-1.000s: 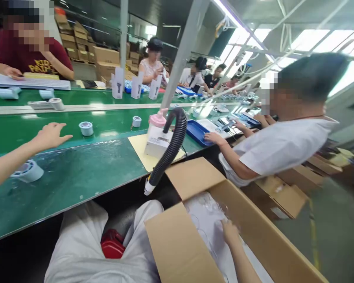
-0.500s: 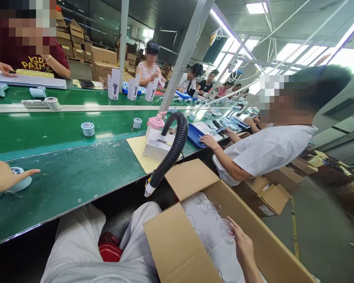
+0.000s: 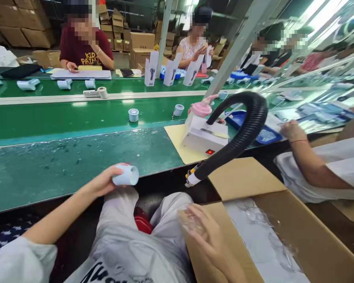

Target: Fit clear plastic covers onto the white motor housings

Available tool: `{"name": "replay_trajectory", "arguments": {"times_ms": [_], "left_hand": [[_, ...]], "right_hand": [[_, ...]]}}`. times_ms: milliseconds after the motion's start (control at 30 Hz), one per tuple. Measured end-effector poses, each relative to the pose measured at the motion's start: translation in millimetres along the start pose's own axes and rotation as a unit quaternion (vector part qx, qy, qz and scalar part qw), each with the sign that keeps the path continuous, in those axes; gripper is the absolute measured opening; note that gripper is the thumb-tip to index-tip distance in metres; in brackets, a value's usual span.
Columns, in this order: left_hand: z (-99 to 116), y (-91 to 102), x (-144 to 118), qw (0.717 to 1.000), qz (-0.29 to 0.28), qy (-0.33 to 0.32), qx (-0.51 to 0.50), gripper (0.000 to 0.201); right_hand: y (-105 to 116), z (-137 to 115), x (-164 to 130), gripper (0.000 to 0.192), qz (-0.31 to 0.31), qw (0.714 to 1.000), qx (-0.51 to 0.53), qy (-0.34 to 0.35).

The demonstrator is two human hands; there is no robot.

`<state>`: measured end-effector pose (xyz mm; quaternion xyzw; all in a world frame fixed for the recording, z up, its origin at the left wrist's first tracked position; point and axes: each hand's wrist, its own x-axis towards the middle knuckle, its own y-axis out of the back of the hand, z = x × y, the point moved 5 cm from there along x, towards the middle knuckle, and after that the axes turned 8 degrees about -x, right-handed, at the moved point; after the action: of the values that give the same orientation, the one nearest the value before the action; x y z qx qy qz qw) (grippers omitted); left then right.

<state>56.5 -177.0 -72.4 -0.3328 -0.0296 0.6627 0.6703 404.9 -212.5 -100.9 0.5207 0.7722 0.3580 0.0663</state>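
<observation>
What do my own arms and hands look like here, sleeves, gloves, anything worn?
Both hands are bare: no gloves, rings or watch show on the left hand or the right hand. The left arm ends in a short white sleeve near the shoulder; the forearm is uncovered. The right forearm is uncovered too; its sleeve is out of frame.

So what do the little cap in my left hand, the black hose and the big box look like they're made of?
Cap: probably moulded plastic, pale blue, smooth and matte, with thin even walls. Hose: likely flexible plastic or rubber, black, ribbed all along its bend. Box: corrugated cardboard, plain brown, with dull folded flaps.
</observation>
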Motion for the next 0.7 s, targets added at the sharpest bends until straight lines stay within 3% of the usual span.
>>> {"name": "replay_trajectory", "arguments": {"times_ms": [67,133,233,300,367,400,467,567,700], "left_hand": [[-37,-22.6,5,0.997,-0.049,0.061,0.021,0.044],[-64,-40.8,7,0.986,-0.104,0.118,0.056,0.045],[-78,-60.3,3,0.959,-0.184,0.174,0.129,0.035],[-73,-68.6,0,0.929,-0.236,0.123,0.256,0.025],[-64,-74.6,-3,0.873,-0.263,0.011,0.411,0.022],[-61,-76.3,-5,0.843,-0.26,-0.041,0.468,0.023],[-59,-76.7,-9,0.818,-0.24,-0.102,0.513,0.024],[-60,-72.4,-10,0.84,-0.195,-0.152,0.484,0.028],[-64,-64.8,-6,0.873,-0.174,-0.194,0.412,0.057]], "right_hand": [[-27,-37,16,0.045,-0.008,0.989,-0.116,0.096],[-44,-62,28,0.047,0.009,0.966,-0.212,0.148],[-54,-75,37,0.052,0.033,0.941,-0.311,0.126],[-56,-71,37,0.05,0.026,0.938,-0.335,0.081],[-57,-64,35,0.039,-0.003,0.949,-0.311,0.049],[-58,-61,34,0.032,-0.024,0.959,-0.28,0.037],[-60,-56,32,0.019,-0.07,0.98,-0.187,0.014],[-58,-53,31,0.007,-0.091,0.995,-0.035,-0.037],[-52,-51,33,0.021,-0.036,0.993,0.07,-0.086]]}}
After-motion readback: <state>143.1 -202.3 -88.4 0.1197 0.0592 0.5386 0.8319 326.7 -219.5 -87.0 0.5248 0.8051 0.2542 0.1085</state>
